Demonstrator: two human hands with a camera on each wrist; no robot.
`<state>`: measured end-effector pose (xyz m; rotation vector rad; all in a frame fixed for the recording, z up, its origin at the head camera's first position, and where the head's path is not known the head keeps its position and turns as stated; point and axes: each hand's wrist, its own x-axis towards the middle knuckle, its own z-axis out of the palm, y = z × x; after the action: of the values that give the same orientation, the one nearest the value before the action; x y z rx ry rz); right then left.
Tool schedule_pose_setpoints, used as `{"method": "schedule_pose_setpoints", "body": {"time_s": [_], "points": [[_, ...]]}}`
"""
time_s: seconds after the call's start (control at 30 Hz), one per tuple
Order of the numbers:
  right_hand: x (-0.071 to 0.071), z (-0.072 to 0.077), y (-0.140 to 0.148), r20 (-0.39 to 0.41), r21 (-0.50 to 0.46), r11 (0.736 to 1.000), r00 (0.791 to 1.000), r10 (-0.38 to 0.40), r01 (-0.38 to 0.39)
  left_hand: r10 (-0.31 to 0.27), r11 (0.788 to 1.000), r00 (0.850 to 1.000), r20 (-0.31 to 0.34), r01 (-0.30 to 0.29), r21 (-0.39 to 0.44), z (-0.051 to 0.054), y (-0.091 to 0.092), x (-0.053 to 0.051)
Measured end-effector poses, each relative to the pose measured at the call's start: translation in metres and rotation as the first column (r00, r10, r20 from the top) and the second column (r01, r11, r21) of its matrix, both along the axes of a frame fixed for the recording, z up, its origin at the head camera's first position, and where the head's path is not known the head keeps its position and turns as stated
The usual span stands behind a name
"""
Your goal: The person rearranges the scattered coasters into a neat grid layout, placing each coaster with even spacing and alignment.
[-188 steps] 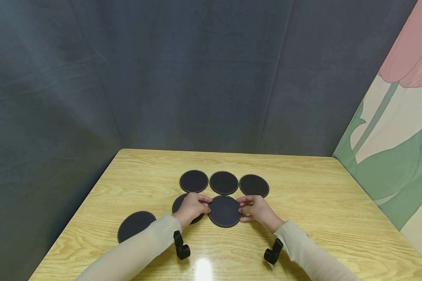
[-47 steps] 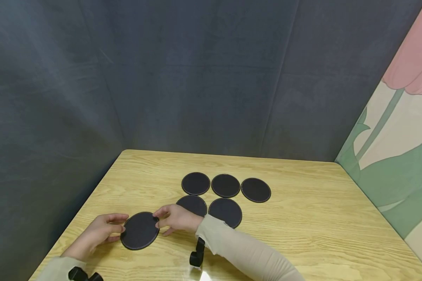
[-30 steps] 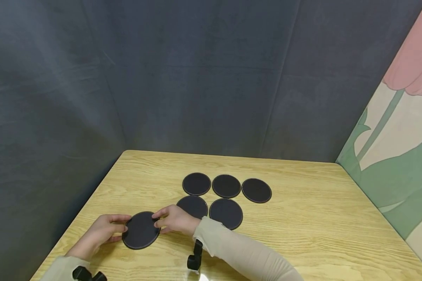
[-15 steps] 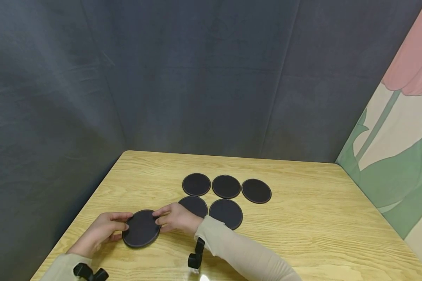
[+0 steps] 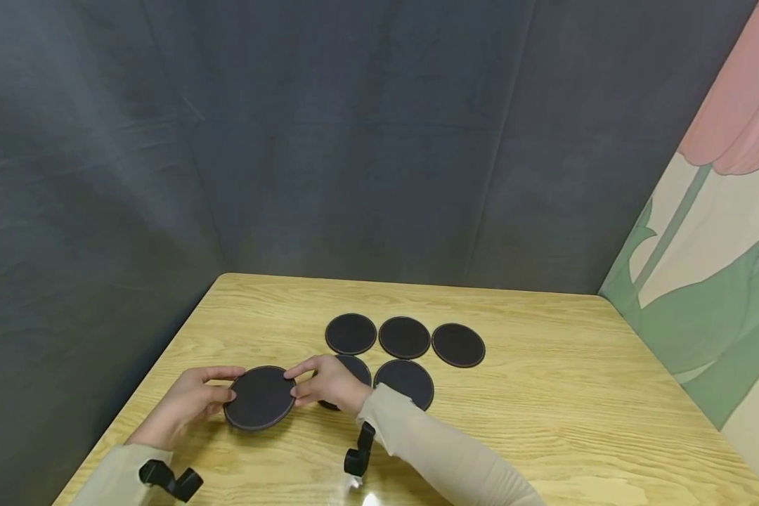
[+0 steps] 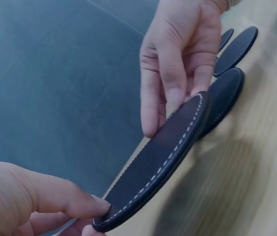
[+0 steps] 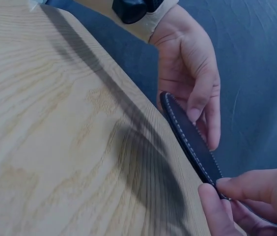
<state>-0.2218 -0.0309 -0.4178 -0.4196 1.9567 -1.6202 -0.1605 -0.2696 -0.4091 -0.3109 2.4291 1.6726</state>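
Both hands hold one round black coaster with pale stitching round its edge, at the left of the table. My left hand pinches its left rim, thumb on top. The opposite rim is between the thumb and fingers of my right hand. Off the tabletop, the coaster casts a shadow on the wood in the right wrist view. Two matching coasters lie just to the right, a left one partly hidden by my right hand and a right one partly covered by the sleeve.
Behind them, three more black coasters form a row: left, middle and right. The wooden table ends at a dark curtain at the back and left. A wall with a painted flower stands at the right.
Earlier both hands were at the front-row right coaster; then they moved to the separate left one. Over the last half second that coaster has risen, shifting slightly right and away from me.
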Motion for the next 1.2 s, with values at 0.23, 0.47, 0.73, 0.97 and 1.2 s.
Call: {"method": "schedule_pose_setpoints", "body": {"time_s": [0.23, 0.47, 0.73, 0.97, 1.2], "points": [[-0.004, -0.001, 0.009, 0.012, -0.044, 0.999, 0.999, -0.029, 0.03, -0.006, 1.0, 1.0, -0.022, 0.006, 0.01, 0.007, 0.007, -0.007], [-0.009, 0.005, 0.022, 0.007, -0.074, 0.996, 0.998, -0.055, 0.055, 0.009, 1.0, 0.999, -0.048, -0.009, 0.007, 0.015, 0.021, -0.013], [-0.014, 0.012, 0.043, -0.019, -0.145, 0.989, 0.999, -0.042, 0.039, 0.001, 0.999, 0.998, -0.062, 0.002, 0.043, 0.021, 0.039, -0.023], [-0.022, 0.016, 0.063, -0.027, -0.116, 0.99, 0.996, -0.084, 0.08, -0.033, 0.992, 0.994, -0.104, 0.045, 0.121, 0.024, 0.056, -0.033], [-0.028, 0.023, 0.087, -0.09, -0.099, 0.992, 0.992, -0.089, 0.08, -0.054, 0.988, 0.991, -0.123, 0.071, 0.136, 0.027, 0.074, -0.045]]}}
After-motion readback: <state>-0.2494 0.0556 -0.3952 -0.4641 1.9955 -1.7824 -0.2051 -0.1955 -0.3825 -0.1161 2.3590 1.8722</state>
